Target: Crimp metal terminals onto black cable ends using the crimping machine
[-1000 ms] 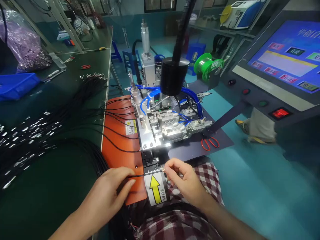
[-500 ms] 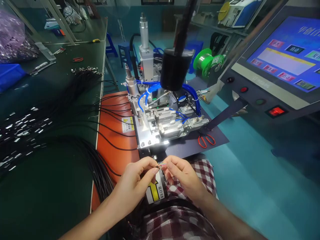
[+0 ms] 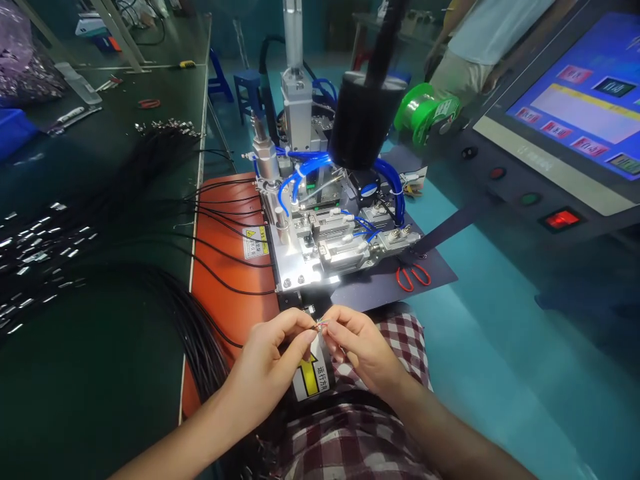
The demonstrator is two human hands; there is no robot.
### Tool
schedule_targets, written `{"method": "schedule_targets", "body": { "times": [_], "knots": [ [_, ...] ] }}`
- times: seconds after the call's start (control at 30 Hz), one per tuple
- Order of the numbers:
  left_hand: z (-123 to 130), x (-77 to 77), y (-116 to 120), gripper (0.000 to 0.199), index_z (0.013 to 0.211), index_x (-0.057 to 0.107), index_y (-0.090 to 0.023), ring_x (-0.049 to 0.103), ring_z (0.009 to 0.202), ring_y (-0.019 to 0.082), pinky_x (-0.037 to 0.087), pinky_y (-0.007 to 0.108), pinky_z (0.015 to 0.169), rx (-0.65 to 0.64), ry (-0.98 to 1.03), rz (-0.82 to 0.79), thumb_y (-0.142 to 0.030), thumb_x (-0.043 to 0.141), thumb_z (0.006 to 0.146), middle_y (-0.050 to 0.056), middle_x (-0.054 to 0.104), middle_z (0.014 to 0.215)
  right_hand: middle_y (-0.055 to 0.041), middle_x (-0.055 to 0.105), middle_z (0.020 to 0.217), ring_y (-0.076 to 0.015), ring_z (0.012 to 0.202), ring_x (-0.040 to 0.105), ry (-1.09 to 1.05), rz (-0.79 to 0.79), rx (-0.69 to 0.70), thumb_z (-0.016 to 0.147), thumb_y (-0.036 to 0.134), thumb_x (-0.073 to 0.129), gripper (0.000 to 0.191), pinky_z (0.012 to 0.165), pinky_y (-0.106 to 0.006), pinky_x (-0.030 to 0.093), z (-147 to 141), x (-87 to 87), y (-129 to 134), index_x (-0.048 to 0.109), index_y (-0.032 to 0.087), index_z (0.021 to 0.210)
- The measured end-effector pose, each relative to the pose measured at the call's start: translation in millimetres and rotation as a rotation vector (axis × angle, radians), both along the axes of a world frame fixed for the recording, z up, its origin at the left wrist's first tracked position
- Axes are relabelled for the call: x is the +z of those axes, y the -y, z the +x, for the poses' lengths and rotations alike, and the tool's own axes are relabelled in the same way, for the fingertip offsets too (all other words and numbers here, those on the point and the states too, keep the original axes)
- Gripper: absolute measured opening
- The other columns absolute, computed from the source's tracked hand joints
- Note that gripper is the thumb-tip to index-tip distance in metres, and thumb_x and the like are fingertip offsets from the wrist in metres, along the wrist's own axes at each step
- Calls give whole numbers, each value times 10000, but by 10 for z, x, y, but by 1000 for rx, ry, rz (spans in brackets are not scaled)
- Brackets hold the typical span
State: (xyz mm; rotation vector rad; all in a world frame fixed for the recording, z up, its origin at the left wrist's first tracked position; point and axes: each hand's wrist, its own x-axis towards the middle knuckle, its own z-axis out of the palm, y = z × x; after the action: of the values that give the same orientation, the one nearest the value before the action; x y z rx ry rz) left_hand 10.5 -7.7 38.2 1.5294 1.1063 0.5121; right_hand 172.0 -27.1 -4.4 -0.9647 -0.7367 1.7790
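Between thumb and forefinger, my left hand (image 3: 280, 353) pinches the end of a black cable. Thin coloured wires (image 3: 323, 324) fan out of that end, and my right hand (image 3: 363, 343) is closed on them with its fingertips. Both hands nearly touch, just in front of a metal machine (image 3: 320, 247) with blue air tubes. Below them shows a white label with a yellow arrow (image 3: 310, 379). Several black cables (image 3: 235, 260) run from the machine's left side across an orange surface (image 3: 215, 227).
On the dark table (image 3: 125, 347) at left lie bundles of black cables (image 3: 195, 327) with shiny ends. Red-handled scissors (image 3: 413, 277) rest right of the machine. A control screen (image 3: 575, 113) stands at right, near a green spool (image 3: 425, 113). Behind it is a person (image 3: 495, 33).
The view has shifted slightly, and a person has come into sight behind the spool. My hands keep the cable end and wires in nearly the same place, with small finger movement.
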Motion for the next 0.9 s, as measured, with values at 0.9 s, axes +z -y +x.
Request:
{"method": "schedule_targets", "body": {
  "times": [0.9],
  "knots": [
    [55, -69, -10, 206, 804, 510, -184, 295, 449, 51, 241, 130, 396, 279, 361, -543, -377, 577, 833, -77, 377, 492, 30, 488, 608, -106, 576, 410, 468, 206, -78, 828, 233, 570, 194, 554, -235, 354, -171, 98, 102, 535, 164, 650]
  ]
}}
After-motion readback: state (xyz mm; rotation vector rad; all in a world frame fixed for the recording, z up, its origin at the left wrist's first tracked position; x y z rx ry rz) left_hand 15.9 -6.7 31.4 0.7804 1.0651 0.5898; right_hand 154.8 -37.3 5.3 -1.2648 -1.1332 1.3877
